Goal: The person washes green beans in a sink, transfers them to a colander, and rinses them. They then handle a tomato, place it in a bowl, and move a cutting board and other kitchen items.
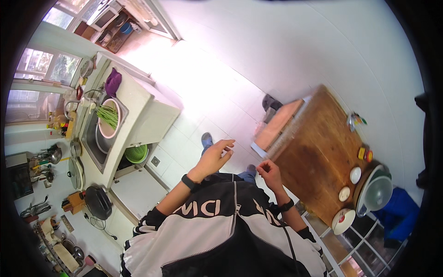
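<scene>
My left hand [217, 155] is in the air in front of my body, its fingers apart and holding nothing. Loosely curled, my right hand [271, 173] hovers beside the near-left corner of a wooden table [311, 152], and I see nothing in it. To the left, a stainless steel sink [91, 138] is set into a pale counter [135, 86]. A pinkish basin [110, 131] rests at the sink with long green beans [108, 116] in it. Below the counter, a green plastic basket [136, 154] shows in a cabinet whose white door [138, 187] stands open.
A purple cloth [113, 82] lies by the faucet. A black appliance [98, 202] and a knife block [73, 202] stand lower left. The table bears a glass bowl [378, 193], small white dishes [355, 175] and a plate [343, 221]. A drawer [278, 123] juts from the table's side.
</scene>
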Action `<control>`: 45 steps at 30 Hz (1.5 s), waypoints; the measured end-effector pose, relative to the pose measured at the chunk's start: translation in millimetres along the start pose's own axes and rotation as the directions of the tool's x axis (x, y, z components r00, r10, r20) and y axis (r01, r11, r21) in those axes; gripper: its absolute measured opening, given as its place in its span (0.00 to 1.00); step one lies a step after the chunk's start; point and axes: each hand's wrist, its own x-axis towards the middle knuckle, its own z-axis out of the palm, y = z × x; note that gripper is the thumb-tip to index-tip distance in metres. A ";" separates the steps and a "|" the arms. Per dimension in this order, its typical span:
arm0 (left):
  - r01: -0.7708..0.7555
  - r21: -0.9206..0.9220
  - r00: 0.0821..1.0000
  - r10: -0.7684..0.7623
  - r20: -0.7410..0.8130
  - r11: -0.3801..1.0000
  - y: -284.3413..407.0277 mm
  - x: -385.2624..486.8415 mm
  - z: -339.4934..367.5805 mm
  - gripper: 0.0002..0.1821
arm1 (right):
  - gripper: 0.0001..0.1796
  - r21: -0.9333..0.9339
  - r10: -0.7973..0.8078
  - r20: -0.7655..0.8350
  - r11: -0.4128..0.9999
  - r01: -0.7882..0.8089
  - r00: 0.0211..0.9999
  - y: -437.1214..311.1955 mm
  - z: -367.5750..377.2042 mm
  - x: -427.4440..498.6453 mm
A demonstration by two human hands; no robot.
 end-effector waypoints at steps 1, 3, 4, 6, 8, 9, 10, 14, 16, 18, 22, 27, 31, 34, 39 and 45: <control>0.022 0.017 1.000 -0.022 -0.008 1.000 -10.9 4.7 -25.0 0.22 | 0.06 -0.021 -0.025 -0.024 0.999 0.025 0.999 -12.2 20.6 20.9; 0.072 0.040 0.997 -0.070 -0.042 0.997 -30.8 14.5 -74.3 0.21 | 0.06 -0.070 0.045 -0.095 0.996 -0.051 0.994 -42.1 58.3 66.7; 0.038 -0.003 0.997 -0.038 -0.068 0.999 -40.2 19.2 -99.8 0.20 | 0.06 -0.005 -0.016 -0.080 1.000 0.016 0.997 -58.5 76.6 87.9; 0.047 -0.033 0.994 -0.050 -0.093 0.998 -54.9 41.2 -153.8 0.19 | 0.07 -0.062 -0.080 -0.033 0.995 0.078 0.996 -99.0 112.5 140.9; 0.064 -0.088 0.990 -0.074 -0.117 0.994 -63.4 53.5 -195.0 0.19 | 0.07 -0.065 -0.123 0.051 0.990 0.127 0.991 -138.1 142.5 181.8; 0.057 -0.113 0.987 -0.073 -0.141 0.992 -66.9 66.3 -218.1 0.19 | 0.07 -0.077 -0.136 0.076 0.987 0.142 0.988 -158.9 158.8 206.8; 0.049 -0.138 0.983 -0.072 -0.167 0.989 -70.5 80.4 -241.1 0.19 | 0.07 -0.090 -0.149 0.101 0.983 0.158 0.984 -179.1 175.0 232.4; 0.031 -0.153 0.966 -0.069 -0.251 0.988 -93.8 140.7 -325.0 0.19 | 0.07 -0.142 -0.143 0.189 0.975 0.171 0.971 -249.8 224.5 341.0; 0.056 -0.157 0.950 -0.101 -0.296 0.986 -110.3 177.6 -366.9 0.19 | 0.06 -0.161 -0.114 0.216 0.975 0.150 0.970 -279.8 248.3 407.7; 0.097 -0.172 0.931 -0.150 -0.334 0.980 -127.7 218.3 -408.7 0.19 | 0.06 -0.187 -0.148 0.310 0.959 0.213 0.939 -307.4 274.6 485.2; 0.171 -0.263 0.848 -0.278 -0.451 0.949 -138.8 286.6 -494.4 0.18 | 0.05 -0.168 -0.082 0.428 0.971 0.168 0.900 -363.2 337.1 607.7; 0.103 -0.337 0.684 -0.312 -0.659 0.936 -141.6 328.0 -606.6 0.17 | 0.07 -0.264 -0.017 0.597 0.940 0.216 0.802 -448.8 450.6 741.6; 0.086 -0.363 0.570 -0.345 -0.746 0.928 -166.8 346.4 -696.6 0.17 | 0.06 -0.266 -0.014 0.714 0.919 0.290 0.700 -502.5 558.8 825.7; 0.054 -0.361 0.526 -0.333 -0.782 0.931 -194.8 361.6 -761.1 0.17 | 0.07 -0.228 -0.045 0.781 0.908 0.351 0.623 -529.6 642.1 883.7; 0.065 -0.335 0.385 -0.333 -0.861 0.940 -213.8 387.2 -876.5 0.17 | 0.06 -0.177 -0.041 0.856 0.914 0.366 0.515 -581.0 776.4 949.2; 0.139 -0.323 0.124 -0.340 -0.932 0.936 -261.3 428.9 -1002.3 0.12 | 0.05 -0.149 -0.033 0.929 0.877 0.456 0.368 -619.6 929.0 1052.1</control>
